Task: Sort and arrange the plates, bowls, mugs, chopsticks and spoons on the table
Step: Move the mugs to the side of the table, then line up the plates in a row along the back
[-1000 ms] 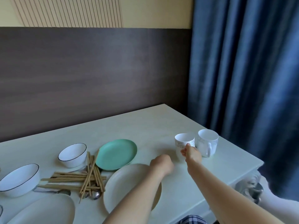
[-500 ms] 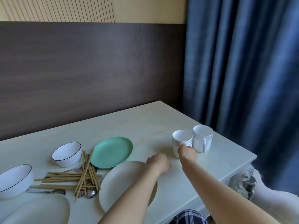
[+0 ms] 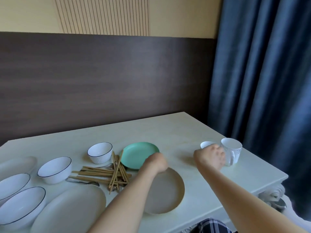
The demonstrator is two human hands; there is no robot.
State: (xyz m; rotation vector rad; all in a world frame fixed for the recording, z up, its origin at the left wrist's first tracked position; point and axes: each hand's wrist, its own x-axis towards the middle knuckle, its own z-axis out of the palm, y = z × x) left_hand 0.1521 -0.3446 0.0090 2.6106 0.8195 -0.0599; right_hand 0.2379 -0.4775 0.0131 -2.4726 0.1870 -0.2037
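Two white mugs stand near the table's right edge. My right hand (image 3: pixel 210 157) grips the left mug (image 3: pixel 206 144), hiding all but its rim. The right mug (image 3: pixel 233 151) stands free beside it, handle toward me. My left hand (image 3: pixel 156 163) is a fist holding nothing, above the near rim of the green plate (image 3: pixel 136 153) and the far rim of the beige plate (image 3: pixel 168 190). A heap of chopsticks (image 3: pixel 104 174) lies over spoons (image 3: pixel 84 182). Dark-rimmed white bowls sit left: a small bowl (image 3: pixel 100 152) and a wider bowl (image 3: pixel 54 169).
A large cream plate (image 3: pixel 70 211) lies at the front left, with two more rimmed bowls (image 3: pixel 18 199) and another cream plate (image 3: pixel 16 165) at the far left. The pale table (image 3: pixel 176 130) ends right of the mugs, by a blue curtain (image 3: pixel 260 81). A dark wall panel runs behind.
My right hand has moved from the left mug's near side to wrap round it. My left hand has drifted toward the green plate. The view has swung left, showing more bowls.
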